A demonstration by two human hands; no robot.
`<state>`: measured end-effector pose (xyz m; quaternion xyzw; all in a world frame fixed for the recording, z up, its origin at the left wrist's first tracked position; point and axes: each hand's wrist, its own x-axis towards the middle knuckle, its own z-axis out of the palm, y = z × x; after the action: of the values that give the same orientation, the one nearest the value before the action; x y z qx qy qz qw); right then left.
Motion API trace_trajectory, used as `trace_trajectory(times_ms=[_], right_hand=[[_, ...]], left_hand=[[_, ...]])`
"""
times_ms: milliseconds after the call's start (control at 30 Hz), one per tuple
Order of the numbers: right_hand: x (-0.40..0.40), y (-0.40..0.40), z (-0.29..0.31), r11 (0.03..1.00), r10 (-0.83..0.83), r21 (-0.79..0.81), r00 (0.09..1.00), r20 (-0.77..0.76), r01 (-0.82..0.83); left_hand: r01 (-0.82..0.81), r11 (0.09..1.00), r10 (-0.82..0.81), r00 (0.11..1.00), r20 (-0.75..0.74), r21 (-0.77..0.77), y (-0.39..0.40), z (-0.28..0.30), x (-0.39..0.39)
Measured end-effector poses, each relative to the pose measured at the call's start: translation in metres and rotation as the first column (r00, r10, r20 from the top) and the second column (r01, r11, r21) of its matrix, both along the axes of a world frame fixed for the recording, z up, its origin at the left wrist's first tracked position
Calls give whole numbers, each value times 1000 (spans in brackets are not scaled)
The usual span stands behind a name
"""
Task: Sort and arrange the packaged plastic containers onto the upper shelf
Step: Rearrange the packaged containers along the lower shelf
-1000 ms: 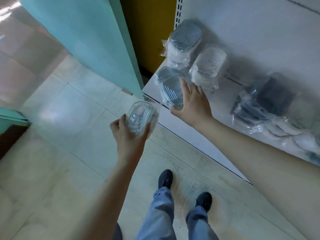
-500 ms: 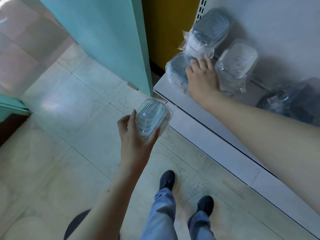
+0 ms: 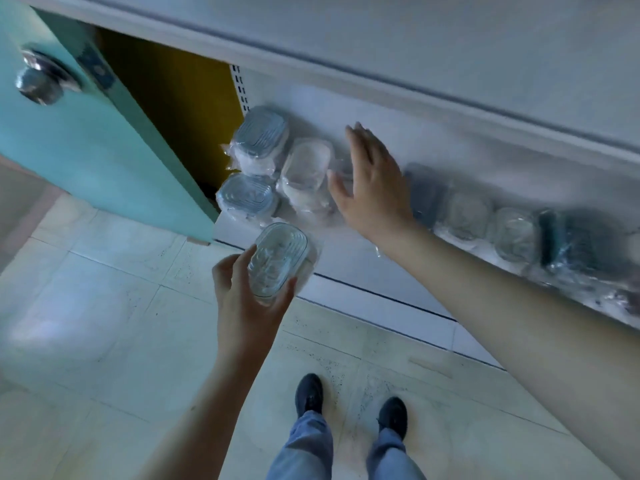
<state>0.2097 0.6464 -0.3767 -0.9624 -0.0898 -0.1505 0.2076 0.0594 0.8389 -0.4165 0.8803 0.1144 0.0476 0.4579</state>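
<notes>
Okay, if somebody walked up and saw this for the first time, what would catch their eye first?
Probably the two bare hands at centre: the left hand grips a clear ribbed plastic container in a wrapper above the tiled floor, while the right hand reaches with straight fingers over the white lower shelf. Next, the cluster of wrapped containers with grey-blue lids at the shelf's left end, beside a turquoise door with a shiny metal knob.

So the shelf (image 3: 349, 258) runs left to right with a row of packs along it. At the far left end, three packs (image 3: 273, 174) bunch together, two at the back and one in front. More packs (image 3: 512, 233) sit further right. The door (image 3: 86, 150) stands left of the shelf, and the floor (image 3: 104, 323) is below in front.
</notes>
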Motion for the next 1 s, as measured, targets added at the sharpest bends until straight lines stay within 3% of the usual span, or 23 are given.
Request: trace_trajectory(times_ms=[200,300,600,800,1000], right_hand=[[-58,-133,22,970,-242,10,970,15,242],[-102,-214,20,944,-329,-9,940,-85,330],[-245,-433,7,860,-505,-25,843,-186,509],[-296,-507,-8,786,-591,30,764,-258,618],[-316,-525,-36,792,-569,14,746,-345,610]], left_hand=[[211,976,-213,976,48,43,-115,17,-12],[285,957,-287,957,42,58,-180,18,-30],[366,928,-364,931,-37,64,-373,32,-82],[431,899,-421,899,-120,76,-460,26,-100],[500,855,-455,849,-268,134,-480,-3,-98]])
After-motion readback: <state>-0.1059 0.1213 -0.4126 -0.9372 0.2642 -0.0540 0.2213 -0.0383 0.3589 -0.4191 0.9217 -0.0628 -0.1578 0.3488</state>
